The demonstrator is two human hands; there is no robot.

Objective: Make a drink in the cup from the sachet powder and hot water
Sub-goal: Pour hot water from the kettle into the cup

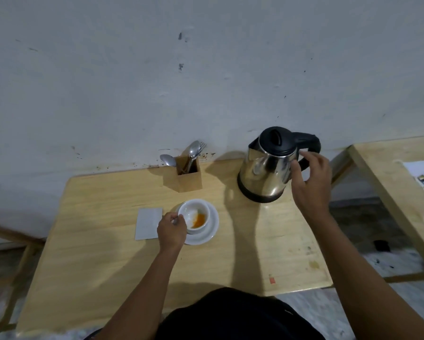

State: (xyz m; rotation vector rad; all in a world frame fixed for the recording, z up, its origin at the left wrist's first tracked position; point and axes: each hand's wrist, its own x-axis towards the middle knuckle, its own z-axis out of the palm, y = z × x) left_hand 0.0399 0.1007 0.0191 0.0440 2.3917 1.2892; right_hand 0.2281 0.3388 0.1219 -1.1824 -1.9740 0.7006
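White cup (195, 215) with orange powder sits on its saucer (209, 231), right against the left hand (172, 231), which is pinched on something small at the rim. Right hand (310, 182), fingers spread, is at the steel kettle (271, 165) handle.

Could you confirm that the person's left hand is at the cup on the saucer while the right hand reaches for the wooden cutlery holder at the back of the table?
Not quite. In the head view the right hand is at the handle of the steel kettle, not the wooden cutlery holder. The rest holds: the left hand is at the cup on the saucer.
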